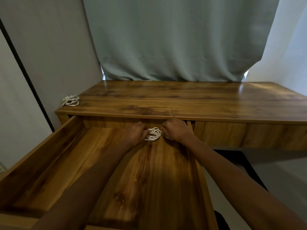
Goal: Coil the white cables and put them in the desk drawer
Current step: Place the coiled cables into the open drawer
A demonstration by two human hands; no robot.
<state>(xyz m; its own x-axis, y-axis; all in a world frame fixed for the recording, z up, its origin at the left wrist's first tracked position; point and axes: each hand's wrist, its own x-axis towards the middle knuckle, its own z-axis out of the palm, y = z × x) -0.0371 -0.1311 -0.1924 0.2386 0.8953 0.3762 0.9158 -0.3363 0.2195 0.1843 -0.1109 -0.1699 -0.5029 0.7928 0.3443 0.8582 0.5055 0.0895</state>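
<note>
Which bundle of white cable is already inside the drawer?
The coil between the hands, at the open drawer's back. The other coil lies on the desktop's left corner.

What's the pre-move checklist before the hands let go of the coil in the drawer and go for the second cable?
1. Drawer pulled open: ok.
2. Coiled white cable down on the drawer floor at the back: cannot tell, the hands hide its underside.
3. Coil holding its loops: ok for now, loops look bunched together between the hands.
4. Left hand free to leave: not ok, fingers are on the coil's left side.
5. Right hand free to leave: not ok, curled fingers grip a bit of white cable.
6. Second white cable bundle reachable: ok, lying loosely coiled on the desktop's left edge.
</note>
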